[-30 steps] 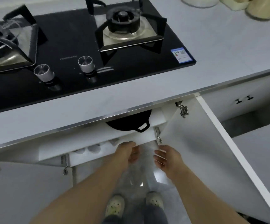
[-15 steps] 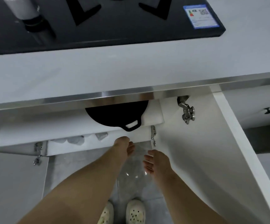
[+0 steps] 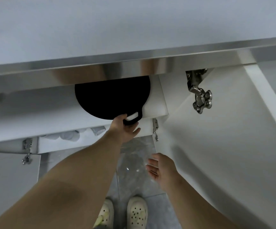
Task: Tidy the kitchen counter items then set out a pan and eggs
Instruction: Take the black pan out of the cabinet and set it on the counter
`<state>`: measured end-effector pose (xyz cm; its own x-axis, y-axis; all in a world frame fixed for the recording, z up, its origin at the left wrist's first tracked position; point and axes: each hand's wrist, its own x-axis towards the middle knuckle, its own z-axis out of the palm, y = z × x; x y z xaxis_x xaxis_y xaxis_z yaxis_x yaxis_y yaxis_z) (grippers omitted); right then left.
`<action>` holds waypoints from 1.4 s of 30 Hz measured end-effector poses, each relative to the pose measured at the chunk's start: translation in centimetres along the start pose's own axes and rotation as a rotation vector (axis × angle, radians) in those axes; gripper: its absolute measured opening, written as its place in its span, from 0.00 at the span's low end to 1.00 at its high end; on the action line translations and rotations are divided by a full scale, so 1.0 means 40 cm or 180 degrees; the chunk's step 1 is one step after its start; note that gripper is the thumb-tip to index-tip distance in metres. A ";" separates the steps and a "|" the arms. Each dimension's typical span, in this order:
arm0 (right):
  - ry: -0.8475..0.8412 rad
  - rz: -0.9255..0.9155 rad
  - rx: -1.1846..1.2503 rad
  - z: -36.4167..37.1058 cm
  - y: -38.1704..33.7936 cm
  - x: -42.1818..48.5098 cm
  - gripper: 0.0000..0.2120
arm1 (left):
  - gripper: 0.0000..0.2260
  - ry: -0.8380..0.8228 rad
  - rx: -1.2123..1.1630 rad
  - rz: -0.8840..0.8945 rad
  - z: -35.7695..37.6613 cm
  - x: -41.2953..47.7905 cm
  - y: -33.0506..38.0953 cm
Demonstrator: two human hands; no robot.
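A black pan (image 3: 112, 96) lies on the upper shelf (image 3: 39, 104) inside the open cabinet under the counter, its back half hidden by the counter's steel edge. Its small loop handle (image 3: 134, 120) points toward me. My left hand (image 3: 124, 128) reaches up to that handle, with the fingers curling round its near side. My right hand (image 3: 160, 166) hangs lower and to the right, above the floor, palm open and holding nothing. No eggs are in view.
The white counter (image 3: 134, 27) fills the top, edged with a steel strip (image 3: 100, 66). The right cabinet door (image 3: 225, 154) stands open with its hinge (image 3: 200, 96) exposed. Pale round items (image 3: 67, 135) sit on the lower shelf. My shoes (image 3: 136, 212) stand on the grey floor.
The view has tilted down and closer, so the stove has left the frame. My left hand rose from the shelf edge to the pan's handle. My right hand dropped lower.
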<state>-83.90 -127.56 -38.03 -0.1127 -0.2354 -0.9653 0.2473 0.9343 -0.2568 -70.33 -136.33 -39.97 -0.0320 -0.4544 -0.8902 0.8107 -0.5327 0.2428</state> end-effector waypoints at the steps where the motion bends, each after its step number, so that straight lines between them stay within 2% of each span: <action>1: -0.0012 0.0017 -0.0016 0.003 -0.002 0.000 0.08 | 0.17 -0.0013 0.0007 -0.0036 -0.001 -0.005 0.003; 5: -0.0084 -0.0034 -0.0173 0.021 -0.013 -0.015 0.09 | 0.10 0.0163 0.0032 -0.0121 -0.003 -0.018 0.010; 9: -0.0078 -0.0068 -0.0235 0.030 -0.018 -0.023 0.10 | 0.12 0.0405 0.0029 0.0051 -0.021 -0.024 0.006; 12: -0.0108 -0.0075 -0.0258 0.044 -0.024 -0.042 0.12 | 0.12 0.0468 -0.0232 0.0191 -0.048 -0.026 0.008; 16: -0.0212 -0.0133 -0.0295 0.043 -0.019 -0.058 0.14 | 0.11 0.0288 -0.0736 0.0260 -0.102 -0.038 -0.010; 20: -0.0276 -0.0197 -0.0271 0.035 -0.006 -0.071 0.18 | 0.10 0.0015 -0.0118 0.0192 -0.148 -0.091 -0.022; 24: -0.0303 -0.0291 -0.0112 0.033 0.006 -0.124 0.06 | 0.10 -0.0165 0.0403 0.0377 -0.178 -0.176 -0.015; 27: -0.0323 -0.0343 -0.0165 0.028 0.021 -0.171 0.05 | 0.10 -0.0225 0.0688 0.0515 -0.195 -0.261 -0.011; 31: -0.0339 -0.0438 -0.0208 0.034 0.026 -0.238 0.04 | 0.10 -0.0293 0.0734 0.0629 -0.214 -0.371 -0.015; 37: -0.0496 -0.0628 -0.0270 0.060 0.029 -0.361 0.10 | 0.09 -0.0308 0.0751 0.0563 -0.254 -0.550 -0.020; 42: -0.0690 -0.0529 0.0189 0.054 0.093 -0.462 0.04 | 0.08 -0.0265 0.0908 0.0409 -0.308 -0.688 -0.021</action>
<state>-78.81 -120.33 -21.25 0.0505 -0.4418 -0.8957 0.2992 0.8623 -0.4085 -62.92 -114.61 -20.43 0.0027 -0.5816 -0.8135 0.6150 -0.6405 0.4600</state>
